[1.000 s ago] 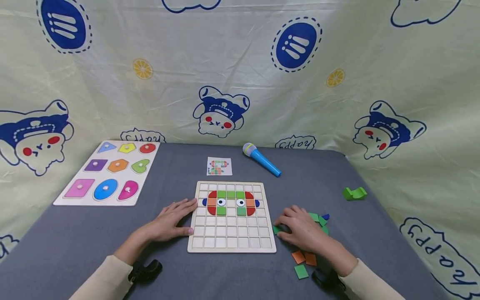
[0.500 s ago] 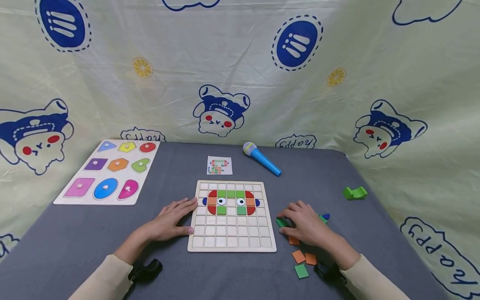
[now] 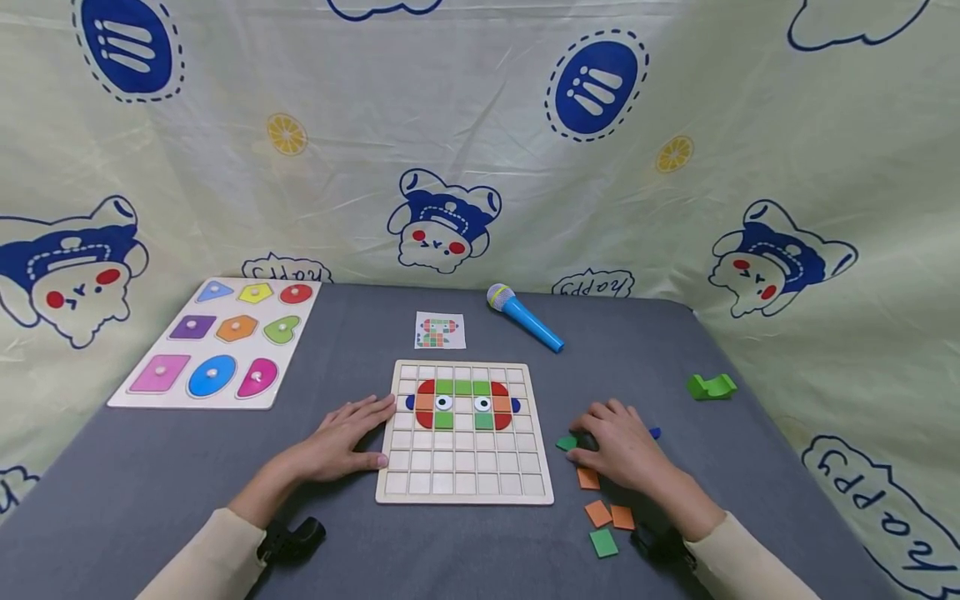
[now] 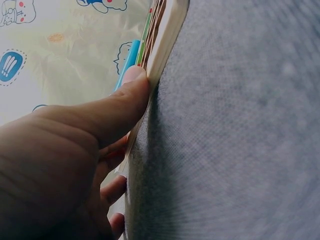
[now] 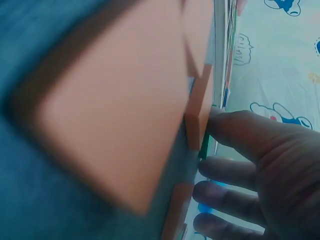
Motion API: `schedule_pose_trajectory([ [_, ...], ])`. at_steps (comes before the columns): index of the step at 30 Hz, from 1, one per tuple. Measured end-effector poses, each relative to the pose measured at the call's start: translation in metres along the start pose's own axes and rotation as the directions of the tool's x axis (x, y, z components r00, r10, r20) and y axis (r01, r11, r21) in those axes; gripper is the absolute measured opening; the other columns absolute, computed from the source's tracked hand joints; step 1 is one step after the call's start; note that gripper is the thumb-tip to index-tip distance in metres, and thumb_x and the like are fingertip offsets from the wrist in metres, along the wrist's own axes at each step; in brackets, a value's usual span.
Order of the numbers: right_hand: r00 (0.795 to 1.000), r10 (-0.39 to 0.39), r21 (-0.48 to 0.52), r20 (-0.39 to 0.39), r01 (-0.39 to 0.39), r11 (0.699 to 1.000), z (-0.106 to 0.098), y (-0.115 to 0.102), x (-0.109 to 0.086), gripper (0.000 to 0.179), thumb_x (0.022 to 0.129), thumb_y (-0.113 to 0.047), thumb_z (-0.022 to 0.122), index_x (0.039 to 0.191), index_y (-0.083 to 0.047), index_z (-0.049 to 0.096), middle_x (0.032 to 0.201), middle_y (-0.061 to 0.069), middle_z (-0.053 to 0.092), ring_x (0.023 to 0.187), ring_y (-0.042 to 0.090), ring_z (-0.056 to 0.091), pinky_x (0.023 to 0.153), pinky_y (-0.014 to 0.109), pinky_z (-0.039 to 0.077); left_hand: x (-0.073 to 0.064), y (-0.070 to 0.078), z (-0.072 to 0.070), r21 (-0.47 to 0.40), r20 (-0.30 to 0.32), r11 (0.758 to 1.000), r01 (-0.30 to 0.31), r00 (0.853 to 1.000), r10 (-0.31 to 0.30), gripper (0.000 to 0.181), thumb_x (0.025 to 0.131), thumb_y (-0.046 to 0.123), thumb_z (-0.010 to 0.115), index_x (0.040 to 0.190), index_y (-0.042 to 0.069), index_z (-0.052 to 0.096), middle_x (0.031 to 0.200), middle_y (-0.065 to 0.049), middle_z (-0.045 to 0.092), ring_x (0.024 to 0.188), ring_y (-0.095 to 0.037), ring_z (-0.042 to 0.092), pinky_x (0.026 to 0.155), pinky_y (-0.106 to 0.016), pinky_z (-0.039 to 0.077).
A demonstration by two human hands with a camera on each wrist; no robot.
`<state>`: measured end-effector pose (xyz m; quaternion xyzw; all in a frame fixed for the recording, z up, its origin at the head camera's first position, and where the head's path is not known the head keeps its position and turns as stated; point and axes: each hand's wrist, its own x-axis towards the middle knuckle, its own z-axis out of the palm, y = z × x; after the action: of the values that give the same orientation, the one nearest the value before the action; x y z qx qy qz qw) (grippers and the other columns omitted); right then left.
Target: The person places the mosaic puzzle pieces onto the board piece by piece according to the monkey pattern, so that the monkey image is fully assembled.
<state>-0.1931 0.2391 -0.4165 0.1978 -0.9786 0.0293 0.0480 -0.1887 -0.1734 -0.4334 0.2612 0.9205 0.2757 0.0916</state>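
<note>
Left hand (image 3: 343,443), thumb and fingers wide, touches the left edge of the grid board (image 3: 462,462), I judge to steady it; right hand (image 3: 622,446) arches by a green tile (image 3: 566,443) beside the board, pinching or not I cannot tell.

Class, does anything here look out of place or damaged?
Nothing looks damaged. The loose orange tiles lie at mixed angles near the right hand, unlike the squared rows on the grid board. A green curved block sits alone near the table's right edge.
</note>
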Motion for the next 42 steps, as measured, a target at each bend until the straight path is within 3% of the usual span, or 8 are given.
schedule_pose_trajectory([
  [6,0.999,-0.023,0.013,-0.022,0.024,1.0,-0.001,0.002,-0.002,0.025,0.075,-0.036,0.078,0.091,-0.018,0.071,0.09,-0.003,0.059,0.086,0.017,0.046,0.074,0.036,0.035,0.0,0.0,-0.001,0.001,0.003,1.0,0.001,1.0,-0.001,0.076,0.087,0.038,0.065,0.147,0.007,0.031,0.155,-0.014,0.029,0.142,-0.041,0.02,0.108,-0.066,0.015],
  [11,0.996,-0.073,0.018,-0.043,0.074,0.997,-0.005,-0.009,0.003,0.023,0.075,-0.035,0.078,0.091,-0.019,0.072,0.09,-0.004,0.059,0.083,0.014,0.044,0.076,0.036,0.037,0.0,0.0,-0.001,-0.008,0.005,1.0,-0.001,1.0,0.001,0.076,0.087,0.038,0.065,0.147,0.006,0.031,0.155,-0.014,0.029,0.142,-0.041,0.02,0.107,-0.066,0.014],
  [16,0.981,-0.171,0.033,-0.096,0.175,0.984,-0.008,-0.033,0.016,0.025,0.075,-0.036,0.078,0.093,-0.02,0.072,0.09,-0.004,0.06,0.084,0.012,0.044,0.076,0.034,0.037,0.0,0.0,-0.001,-0.006,0.0,1.0,-0.003,1.0,0.003,0.076,0.087,0.038,0.065,0.147,0.007,0.031,0.155,-0.014,0.029,0.142,-0.04,0.02,0.108,-0.066,0.014],
  [21,0.95,-0.274,0.06,-0.151,0.286,0.956,-0.008,-0.063,0.032,0.026,0.075,-0.038,0.078,0.093,-0.02,0.071,0.091,-0.004,0.061,0.086,0.012,0.046,0.076,0.032,0.038,0.0,-0.001,0.0,-0.008,0.001,1.0,0.0,1.0,0.0,0.076,0.087,0.039,0.065,0.148,0.007,0.031,0.155,-0.013,0.028,0.142,-0.04,0.02,0.108,-0.066,0.014],
  [26,0.928,-0.331,0.066,-0.171,0.346,0.936,-0.003,-0.092,0.048,0.027,0.075,-0.038,0.078,0.093,-0.019,0.071,0.093,-0.005,0.062,0.089,0.013,0.047,0.078,0.032,0.04,0.0,0.0,0.0,-0.004,0.001,1.0,0.012,1.0,-0.012,0.076,0.087,0.039,0.065,0.148,0.008,0.031,0.155,-0.012,0.029,0.143,-0.039,0.021,0.108,-0.066,0.015],
  [31,0.933,-0.328,0.079,-0.149,0.342,0.936,0.002,-0.116,0.06,0.025,0.078,-0.039,0.075,0.095,-0.02,0.071,0.094,-0.005,0.063,0.094,0.015,0.05,0.085,0.037,0.042,0.001,0.001,0.0,-0.001,0.002,1.0,0.017,1.0,-0.017,0.076,0.087,0.04,0.065,0.147,0.008,0.032,0.155,-0.012,0.029,0.143,-0.039,0.021,0.108,-0.066,0.015],
  [42,0.962,-0.265,0.061,-0.067,0.269,0.961,0.006,-0.147,0.078,0.027,0.077,-0.043,0.075,0.093,-0.022,0.072,0.093,-0.005,0.063,0.09,0.015,0.049,0.083,0.033,0.042,0.001,0.0,0.0,-0.002,0.0,1.0,0.003,1.0,-0.003,0.075,0.087,0.039,0.065,0.147,0.008,0.033,0.155,-0.012,0.03,0.143,-0.039,0.021,0.107,-0.066,0.015],
])
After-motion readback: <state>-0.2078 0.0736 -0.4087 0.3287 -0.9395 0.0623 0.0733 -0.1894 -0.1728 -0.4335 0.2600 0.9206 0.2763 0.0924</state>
